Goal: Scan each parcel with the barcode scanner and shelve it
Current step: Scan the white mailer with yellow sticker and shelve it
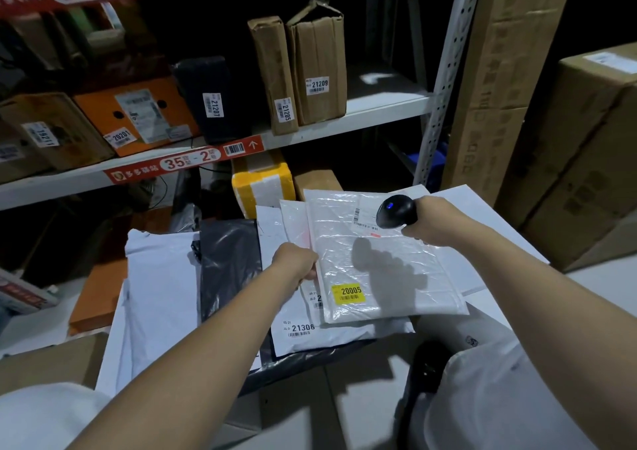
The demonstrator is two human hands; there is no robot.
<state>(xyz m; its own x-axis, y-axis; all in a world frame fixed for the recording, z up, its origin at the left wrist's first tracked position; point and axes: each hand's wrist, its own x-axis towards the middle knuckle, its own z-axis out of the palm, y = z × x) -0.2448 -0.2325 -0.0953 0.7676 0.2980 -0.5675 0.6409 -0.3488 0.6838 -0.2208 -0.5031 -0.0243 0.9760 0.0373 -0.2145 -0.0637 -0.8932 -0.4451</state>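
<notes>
Looming behind the white bubble mailer atop a mailer pile, the shelf rack holds numbered boxes; cartons stand to the mailer's right. Left hand pinches its left edge; right hand above grips the barcode scanner.

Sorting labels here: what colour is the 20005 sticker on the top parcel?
The sticker is yellow with black digits; head view.
</notes>
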